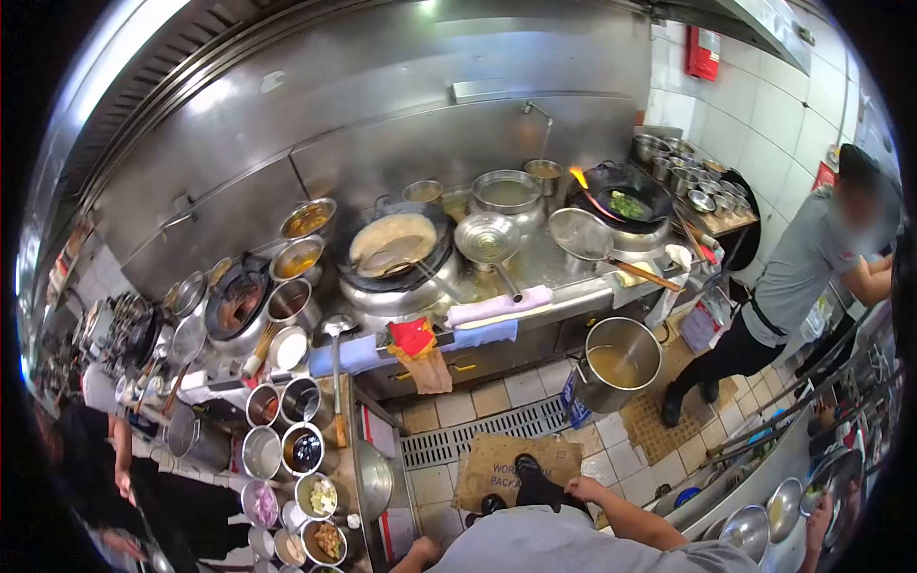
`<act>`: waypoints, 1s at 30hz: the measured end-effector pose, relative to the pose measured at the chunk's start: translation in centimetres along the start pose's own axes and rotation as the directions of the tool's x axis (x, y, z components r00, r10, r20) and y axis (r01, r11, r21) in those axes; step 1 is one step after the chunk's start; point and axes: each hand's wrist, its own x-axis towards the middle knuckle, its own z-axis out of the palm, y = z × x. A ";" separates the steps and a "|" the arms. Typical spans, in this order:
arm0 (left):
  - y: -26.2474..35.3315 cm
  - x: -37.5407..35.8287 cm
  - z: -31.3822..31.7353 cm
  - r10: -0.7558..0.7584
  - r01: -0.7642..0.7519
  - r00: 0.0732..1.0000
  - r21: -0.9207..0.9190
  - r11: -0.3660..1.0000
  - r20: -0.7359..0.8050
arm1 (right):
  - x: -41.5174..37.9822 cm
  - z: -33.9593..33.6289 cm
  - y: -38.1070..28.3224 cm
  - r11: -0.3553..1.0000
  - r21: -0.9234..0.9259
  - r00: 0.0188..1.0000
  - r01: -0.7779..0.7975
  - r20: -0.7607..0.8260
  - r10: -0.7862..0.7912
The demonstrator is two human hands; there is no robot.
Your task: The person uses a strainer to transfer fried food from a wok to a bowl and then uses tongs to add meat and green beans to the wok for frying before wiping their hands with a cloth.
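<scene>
My right hand [585,489] hangs beside my dark trouser leg, its fingers curled in; whether anything is inside them is hidden. Low in the view, my left hand [420,552] is partly cut off near the edge of a side shelf with metal pots; its fingers are hard to make out. Ahead on the stove, a wok [396,244] holds pale bubbling liquid with a ladle [390,256] in it. A perforated strainer [488,239] and a mesh skimmer [581,234] lie to its right. Farther right, a wok [621,194] contains green vegetables, with a flame at its rim.
A large stockpot [621,368] stands on the floor to my front right. One co-worker [812,258] stands at the right, another [105,458] at the left. Pots of ingredients [326,541] crowd the left shelf. Cardboard [478,463] lies underfoot by a drain grate [487,432].
</scene>
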 end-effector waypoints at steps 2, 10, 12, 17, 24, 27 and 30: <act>-3.3 0.9 1.3 -0.007 0.005 0.999 -0.036 0.999 -0.049 | 1.2 -0.6 0.7 1.000 0.025 0.999 0.002 -0.049 -0.001; -0.5 11.8 -10.6 -0.063 0.050 0.990 -0.109 0.993 -0.126 | 10.0 -3.4 1.5 0.920 -0.382 0.995 0.088 -0.005 -0.097; 7.6 12.5 -20.8 -0.038 0.014 0.984 -0.140 0.990 -0.173 | 12.4 -3.6 2.3 0.977 -0.213 1.000 0.018 -0.012 -0.021; 21.7 21.7 -40.6 0.098 -0.375 0.670 -0.222 0.900 -0.736 | 16.8 -3.3 6.7 0.980 0.105 0.979 0.170 -0.133 -0.156; 24.8 40.1 -55.0 -0.486 0.309 0.734 -0.405 0.861 -0.474 | 13.0 -10.0 7.3 0.675 0.665 0.916 -0.319 0.035 0.399; 26.1 40.8 -57.4 -0.566 0.369 0.772 -0.521 0.770 -0.290 | 11.1 -13.5 6.8 0.458 0.820 0.894 -0.342 0.134 0.429; 24.5 43.9 -56.4 -0.490 0.295 0.800 -0.484 0.824 -0.346 | 10.9 -15.9 6.1 0.408 0.863 0.898 -0.299 0.110 0.426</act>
